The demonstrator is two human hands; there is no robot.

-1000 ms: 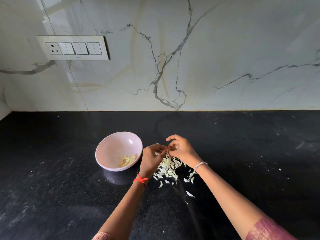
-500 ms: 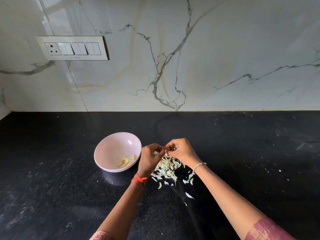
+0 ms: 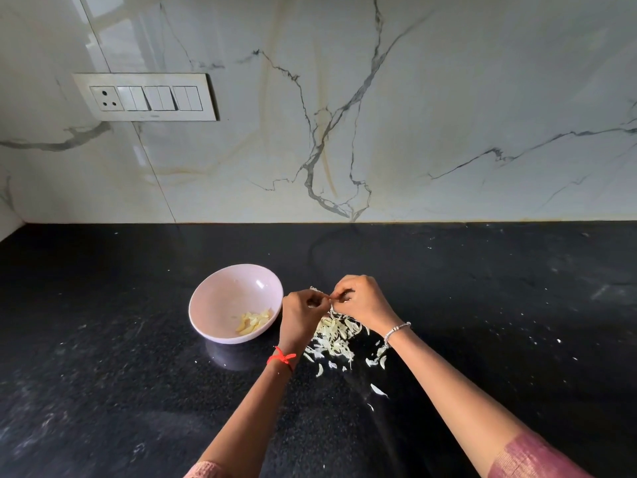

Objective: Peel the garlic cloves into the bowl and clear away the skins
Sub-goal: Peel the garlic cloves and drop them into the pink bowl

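A glossy white marble wall [image 3: 465, 98] with grey and tan veins rises behind; a thin upright seam [image 3: 158, 181] divides it at the left; a pale switch plate [image 3: 144, 97], one socket and a row of switches, sits across that seam; below lies a black speckled counter [image 3: 103, 391], dusty in patches, meeting the wall in a straight line; a bright reflection [image 3: 113, 36] up left may be a window.
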